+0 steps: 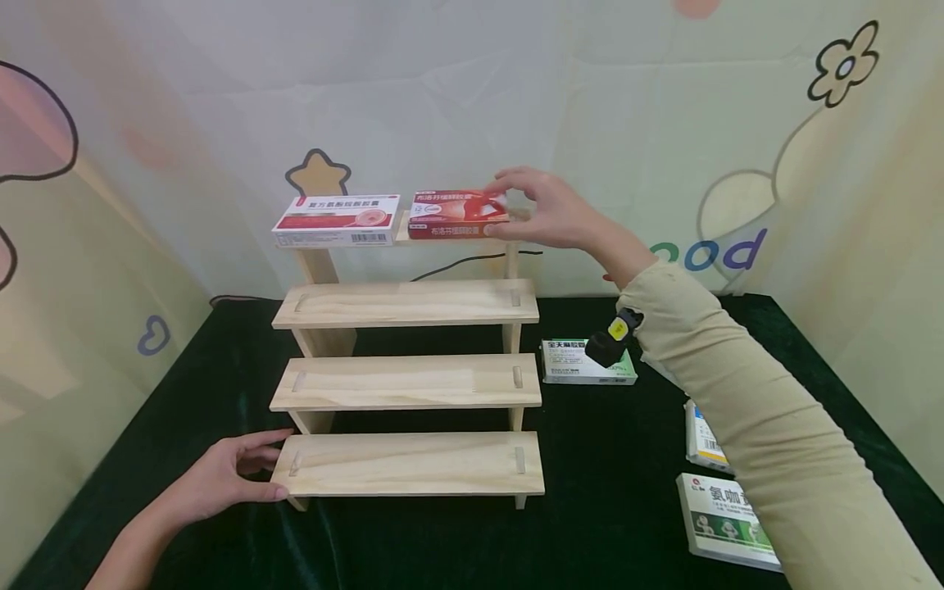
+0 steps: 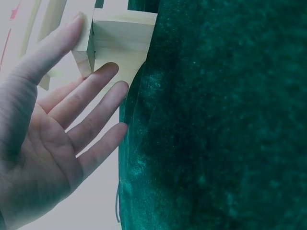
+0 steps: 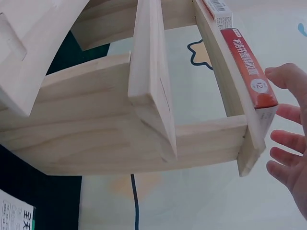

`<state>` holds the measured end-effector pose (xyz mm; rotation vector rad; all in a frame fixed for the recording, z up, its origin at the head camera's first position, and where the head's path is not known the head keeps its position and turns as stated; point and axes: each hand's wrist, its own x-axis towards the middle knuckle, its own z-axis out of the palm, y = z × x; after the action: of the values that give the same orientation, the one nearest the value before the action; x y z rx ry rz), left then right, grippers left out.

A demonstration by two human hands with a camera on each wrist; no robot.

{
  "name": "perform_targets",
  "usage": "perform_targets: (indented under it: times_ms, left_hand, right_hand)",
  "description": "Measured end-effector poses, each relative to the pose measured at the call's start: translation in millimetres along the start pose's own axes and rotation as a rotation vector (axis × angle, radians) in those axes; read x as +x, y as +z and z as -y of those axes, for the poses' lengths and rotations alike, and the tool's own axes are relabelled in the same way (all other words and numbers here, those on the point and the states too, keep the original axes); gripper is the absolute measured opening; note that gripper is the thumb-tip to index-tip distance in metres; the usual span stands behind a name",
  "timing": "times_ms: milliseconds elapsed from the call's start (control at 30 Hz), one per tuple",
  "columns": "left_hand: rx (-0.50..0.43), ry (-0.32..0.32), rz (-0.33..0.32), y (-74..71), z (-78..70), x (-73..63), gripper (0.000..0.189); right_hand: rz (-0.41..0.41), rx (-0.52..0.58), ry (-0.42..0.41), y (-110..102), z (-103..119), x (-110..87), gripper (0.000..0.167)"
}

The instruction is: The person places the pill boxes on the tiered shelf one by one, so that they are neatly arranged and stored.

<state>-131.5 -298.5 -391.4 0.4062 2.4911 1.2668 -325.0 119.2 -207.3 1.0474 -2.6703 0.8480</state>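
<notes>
A four-tier wooden display rack [image 1: 406, 385] stands on dark green cloth. My left hand [image 1: 229, 475] grips the left end of its lowest shelf; in the left wrist view the thumb [image 2: 72, 33] lies on the board's end, the other fingers spread beside it. On the top shelf, a red medicine box [image 1: 453, 215] sits right of a white medicine box [image 1: 335, 221] with a red band. My right hand [image 1: 542, 209] is at the red box's right end, thumb and fingers apart. In the right wrist view the thumb tip [image 3: 273, 73] is close beside the box's edge, fingers loosely bent.
Right of the rack lies a white-and-green medicine box [image 1: 571, 365], partly covered by the black wrist camera [image 1: 606, 348]. Farther right are a box with blue and yellow [image 1: 701, 438] and a green-and-white box [image 1: 726, 520], both partly behind the sleeve. A patterned curtain [image 1: 457, 98] hangs behind.
</notes>
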Motion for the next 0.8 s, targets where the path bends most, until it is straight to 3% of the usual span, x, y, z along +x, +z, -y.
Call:
perform_targets:
  times_ms: [500,800]
  left_hand:
    - [0.017,0.014,-0.004,0.6,0.6,0.5,0.068]
    - [0.007,-0.012,-0.006,2.1,1.5,0.5,0.069]
  right_hand:
    - [-0.021,-0.018,-0.022,-14,-6,-30.7,0.06]
    - [-0.031,-0.04,-0.062,-21,-15,-52.3,0.055]
